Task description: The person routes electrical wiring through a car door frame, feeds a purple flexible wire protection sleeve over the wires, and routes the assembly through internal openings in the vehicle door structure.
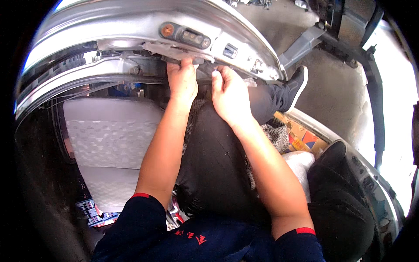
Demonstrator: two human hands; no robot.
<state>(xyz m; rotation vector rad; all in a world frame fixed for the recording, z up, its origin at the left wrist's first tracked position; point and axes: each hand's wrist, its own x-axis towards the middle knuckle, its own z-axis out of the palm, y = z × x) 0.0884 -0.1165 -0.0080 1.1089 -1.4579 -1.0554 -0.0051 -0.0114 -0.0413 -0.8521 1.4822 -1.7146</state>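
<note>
Both arms reach forward to the lower edge of a silver car body panel (pixel 131 27). My left hand (pixel 182 83) is closed at that edge, its fingertips curled up beside a small dark grey piece; what they grip is hidden. Crumpled clear plastic film (pixel 168 51) hangs along the edge just above it. To the right, my right hand (pixel 231 94) is closed, thumb against the bent fingers, close to the same edge. Anything in that pinch is too small to make out. Set in the panel above the hands is an oblong grey fitting (pixel 185 36) with an orange round part.
A grey patterned car seat (pixel 109 131) fills the left. My leg stretches under my hands to a dark shoe (pixel 299 87) over the sill. Orange cardboard (pixel 299 133) and a white plastic bag (pixel 299 161) lie at right. A dark metal lift arm (pixel 305 43) stands outside.
</note>
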